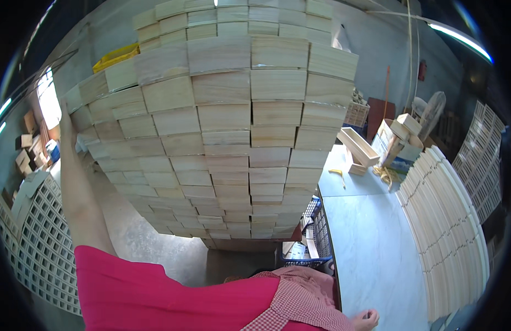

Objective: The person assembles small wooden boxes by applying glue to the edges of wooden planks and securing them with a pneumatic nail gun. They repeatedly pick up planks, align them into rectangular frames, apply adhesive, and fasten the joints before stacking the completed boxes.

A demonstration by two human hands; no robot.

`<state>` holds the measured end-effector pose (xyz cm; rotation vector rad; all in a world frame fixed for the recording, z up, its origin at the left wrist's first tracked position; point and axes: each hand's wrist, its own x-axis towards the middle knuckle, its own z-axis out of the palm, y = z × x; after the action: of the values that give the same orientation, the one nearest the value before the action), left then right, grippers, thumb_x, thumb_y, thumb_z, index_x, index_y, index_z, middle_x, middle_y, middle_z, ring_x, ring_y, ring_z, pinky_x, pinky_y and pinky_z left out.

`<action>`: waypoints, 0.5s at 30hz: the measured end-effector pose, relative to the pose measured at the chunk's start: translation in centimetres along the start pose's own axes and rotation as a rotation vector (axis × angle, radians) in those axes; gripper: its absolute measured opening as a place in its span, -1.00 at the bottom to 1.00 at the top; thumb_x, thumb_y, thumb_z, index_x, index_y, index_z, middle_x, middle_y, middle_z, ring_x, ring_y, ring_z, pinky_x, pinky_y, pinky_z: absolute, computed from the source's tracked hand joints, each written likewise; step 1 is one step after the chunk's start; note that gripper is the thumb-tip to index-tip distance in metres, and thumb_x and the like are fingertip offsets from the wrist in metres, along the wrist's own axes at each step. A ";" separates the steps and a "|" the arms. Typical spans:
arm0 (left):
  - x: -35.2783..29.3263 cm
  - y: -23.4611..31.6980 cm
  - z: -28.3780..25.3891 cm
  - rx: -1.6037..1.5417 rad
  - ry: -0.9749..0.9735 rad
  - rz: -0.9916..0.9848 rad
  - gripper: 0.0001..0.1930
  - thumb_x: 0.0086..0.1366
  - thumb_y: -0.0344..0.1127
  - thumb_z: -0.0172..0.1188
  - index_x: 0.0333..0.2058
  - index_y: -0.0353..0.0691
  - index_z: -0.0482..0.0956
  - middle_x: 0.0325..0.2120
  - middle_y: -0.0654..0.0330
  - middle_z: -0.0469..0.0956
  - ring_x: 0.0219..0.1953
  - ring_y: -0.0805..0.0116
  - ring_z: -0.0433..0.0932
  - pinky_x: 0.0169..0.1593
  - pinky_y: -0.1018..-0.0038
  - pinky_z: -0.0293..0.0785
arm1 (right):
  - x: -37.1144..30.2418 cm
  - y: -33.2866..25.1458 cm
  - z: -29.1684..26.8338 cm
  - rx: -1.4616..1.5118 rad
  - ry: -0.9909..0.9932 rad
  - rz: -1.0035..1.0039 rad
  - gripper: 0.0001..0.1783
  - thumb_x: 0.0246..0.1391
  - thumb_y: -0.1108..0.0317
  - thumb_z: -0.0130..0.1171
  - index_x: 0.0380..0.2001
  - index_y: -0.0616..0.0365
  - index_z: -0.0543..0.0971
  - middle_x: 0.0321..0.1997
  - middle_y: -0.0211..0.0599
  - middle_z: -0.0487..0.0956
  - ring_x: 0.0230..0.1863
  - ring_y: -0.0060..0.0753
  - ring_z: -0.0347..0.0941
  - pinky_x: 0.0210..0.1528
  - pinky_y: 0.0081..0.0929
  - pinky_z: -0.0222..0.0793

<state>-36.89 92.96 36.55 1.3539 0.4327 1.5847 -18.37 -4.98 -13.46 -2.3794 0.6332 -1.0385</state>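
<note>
A tall stack of pale wooden box-like pieces (222,105), laid in many rows, fills the middle in front of me. My left arm reaches up along its left side. My left hand (67,118) is at the stack's upper left edge, its fingers too small and dim to make out. Low at the right, my right hand (367,320) is beside the near edge of a white-topped table (377,237). Its fingers are curled in, and nothing shows in them.
On the table are open wooden boxes (357,148), a small yellow-handled tool (338,174) and a long row of pale wooden slats (445,231). A blue plastic basket (321,229) stands below its left edge. White lattice panels (46,237) lean at the left.
</note>
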 end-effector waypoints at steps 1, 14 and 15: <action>1.4 0.2 -1.4 0.029 -0.022 -0.001 -0.17 0.43 0.36 -0.02 0.42 -0.13 0.20 0.34 0.17 0.34 0.35 0.27 0.34 0.40 0.31 0.24 | 0.1 -1.2 -1.2 -0.059 -0.033 -0.027 -0.80 -0.10 0.35 0.29 -0.37 0.23 0.63 -0.26 -0.07 0.60 -0.12 -0.03 0.53 -0.03 -0.07 0.52; 0.6 -4.3 -4.5 -0.173 -0.107 -0.142 -0.23 0.47 0.18 0.06 0.42 -0.25 0.16 0.40 0.05 0.23 0.38 0.12 0.27 0.44 0.18 0.16 | 0.5 -5.8 -3.9 0.026 -0.073 -0.006 -0.85 -0.03 0.53 0.19 -0.32 0.29 0.54 -0.12 -0.11 0.57 -0.05 0.04 0.43 -0.01 -0.12 0.39; 7.3 -2.5 -7.9 0.514 -0.386 0.366 -0.27 0.49 0.07 0.08 0.44 -0.21 0.11 0.38 0.05 0.24 0.39 0.18 0.25 0.42 0.22 0.18 | 0.1 -4.4 -3.0 0.014 -0.119 0.066 -0.86 -0.03 0.54 0.19 -0.33 0.28 0.55 -0.13 -0.12 0.58 -0.05 0.04 0.44 0.00 -0.11 0.38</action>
<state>-42.23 102.59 36.09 2.1873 0.3807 1.4977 -19.57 -2.28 -9.02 -2.3708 0.6544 -0.8640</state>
